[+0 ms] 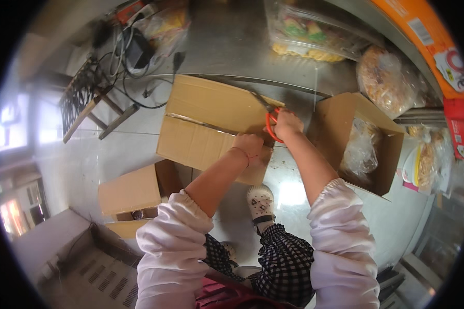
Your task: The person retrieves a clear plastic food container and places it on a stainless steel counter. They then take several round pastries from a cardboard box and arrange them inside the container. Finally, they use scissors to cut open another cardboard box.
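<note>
The right hand [287, 125] is gripping a pair of scissors with red-orange loop handles [271, 123], its fingers closed through and around the loops, while the dark blades are lying across the top of a sealed brown cardboard box [206, 123] at its taped centre seam. The left hand [248, 144], with a thin red cord around its wrist, is pressing down on the near right corner of that box, its fingers curled over the edge. The box is sitting against the front edge of a steel table [232, 41]; whether it is resting on the floor is hard to judge. To the right, an open brown cardboard carton [345, 118] is holding clear plastic bags [360, 149]. To the lower left, a smaller open cardboard box [131, 190] is standing on the pale floor [87, 159]. On the table, clear bags of food [309, 33] are lying.
</note>
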The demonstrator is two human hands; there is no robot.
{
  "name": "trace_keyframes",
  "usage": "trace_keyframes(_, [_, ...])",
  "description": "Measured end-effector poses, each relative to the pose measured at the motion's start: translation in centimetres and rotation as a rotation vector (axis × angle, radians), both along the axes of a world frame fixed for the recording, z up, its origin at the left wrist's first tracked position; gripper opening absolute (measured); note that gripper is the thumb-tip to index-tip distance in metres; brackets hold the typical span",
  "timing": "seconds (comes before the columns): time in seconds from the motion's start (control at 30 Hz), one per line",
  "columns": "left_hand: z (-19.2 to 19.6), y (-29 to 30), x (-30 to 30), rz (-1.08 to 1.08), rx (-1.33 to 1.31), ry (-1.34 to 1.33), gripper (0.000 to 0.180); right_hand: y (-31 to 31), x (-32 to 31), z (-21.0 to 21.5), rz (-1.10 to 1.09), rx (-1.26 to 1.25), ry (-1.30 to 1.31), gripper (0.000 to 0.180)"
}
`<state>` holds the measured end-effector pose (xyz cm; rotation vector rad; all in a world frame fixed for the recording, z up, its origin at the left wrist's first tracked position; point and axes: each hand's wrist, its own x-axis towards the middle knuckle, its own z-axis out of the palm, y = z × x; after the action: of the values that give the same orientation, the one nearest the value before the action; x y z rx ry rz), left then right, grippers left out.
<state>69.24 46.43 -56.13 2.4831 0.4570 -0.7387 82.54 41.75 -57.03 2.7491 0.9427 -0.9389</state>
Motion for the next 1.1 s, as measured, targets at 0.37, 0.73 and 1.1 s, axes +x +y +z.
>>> trace_keyframes(0.37, [1.9,-2.7,-7.6,0.188,0.178,-0.633,0.025,0.0,0.7,-0.4,0.046,-0.068,-0.054,0.090])
trace_keyframes(0.73, [0.8,-1.4,-5.8,0.162,0.193,-0.510,0.024,0.5,0.6,0.6,0.069,-0.151,-0.001,0.090])
trace_keyframes(1.1, [1.4,2.6,-8.9,0.083,0.133,-0.456,0.034,0.5,0.7,0.5,0.069,-0.201,-0.002,0.095])
